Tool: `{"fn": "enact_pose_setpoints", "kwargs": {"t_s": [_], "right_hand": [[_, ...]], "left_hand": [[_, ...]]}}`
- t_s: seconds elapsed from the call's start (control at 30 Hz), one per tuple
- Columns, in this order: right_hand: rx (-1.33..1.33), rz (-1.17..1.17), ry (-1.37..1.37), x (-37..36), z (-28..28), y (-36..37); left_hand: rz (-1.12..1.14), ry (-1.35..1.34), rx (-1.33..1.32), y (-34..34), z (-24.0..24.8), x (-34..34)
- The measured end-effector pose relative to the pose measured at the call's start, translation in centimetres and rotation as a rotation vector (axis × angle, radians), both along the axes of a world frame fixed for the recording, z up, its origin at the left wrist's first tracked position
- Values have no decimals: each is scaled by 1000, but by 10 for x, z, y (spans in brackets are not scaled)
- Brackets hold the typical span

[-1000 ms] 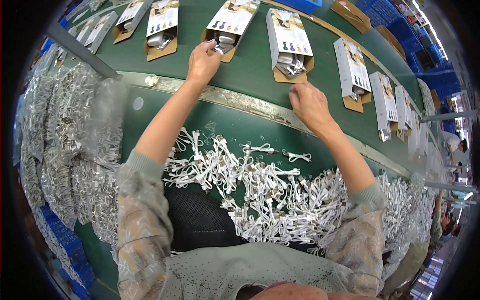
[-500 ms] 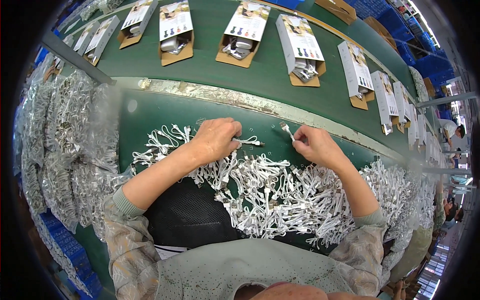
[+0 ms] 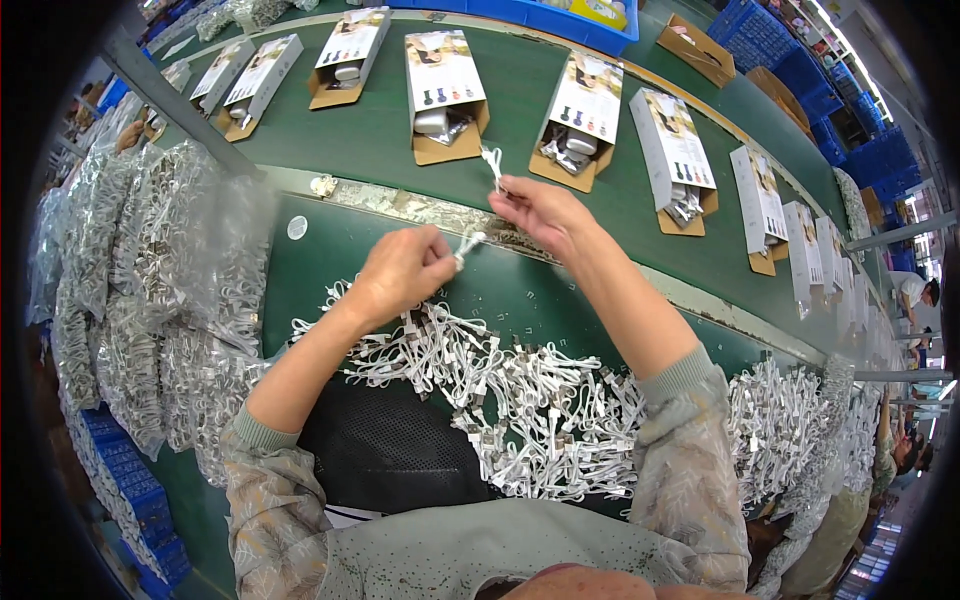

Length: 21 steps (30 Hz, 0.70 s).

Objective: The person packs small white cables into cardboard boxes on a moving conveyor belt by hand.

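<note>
- Green conveyor belt (image 3: 600, 215) runs along the far side, carrying a row of open cardboard boxes (image 3: 445, 95) with small bagged parts tucked in their near ends.
- Big heap of white cables (image 3: 520, 400) sits on the near edge of the workbench, bagged ones piled at the left edge.
- Right hand (image 3: 545, 215) pinches one bundled cable (image 3: 492, 165) just short of the boxes.
- Left hand (image 3: 400, 275) is closed on another cable (image 3: 467, 243), right beside it.

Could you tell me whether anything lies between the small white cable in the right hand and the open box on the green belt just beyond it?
Nothing visible does. The right hand holds a coiled white cable raised over bare green belt, between two open boxes; the nearer box lies just past it with its open end facing the hand. The left hand holds another cable lower down, out of that path.
</note>
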State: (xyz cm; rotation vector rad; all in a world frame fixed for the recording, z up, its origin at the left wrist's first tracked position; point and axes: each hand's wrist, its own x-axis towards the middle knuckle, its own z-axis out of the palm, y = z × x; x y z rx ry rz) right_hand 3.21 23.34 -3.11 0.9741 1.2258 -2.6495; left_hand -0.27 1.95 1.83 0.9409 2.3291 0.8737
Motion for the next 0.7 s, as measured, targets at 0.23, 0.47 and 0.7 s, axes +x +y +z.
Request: {"fn": "enact_pose_setpoints", "kwargs": {"t_s": [0.23,0.47,0.7], "right_hand": [[9,-430,22,-69,-28,19],[965,-72,67,-6,-8,12],[1543,206,501,75,-12,-22]], "left_hand": [[291,-278,232,-2,-9,-30],[437,-178,369,-11,-31,-69],[619,156,201,53,-42,-160]]}}
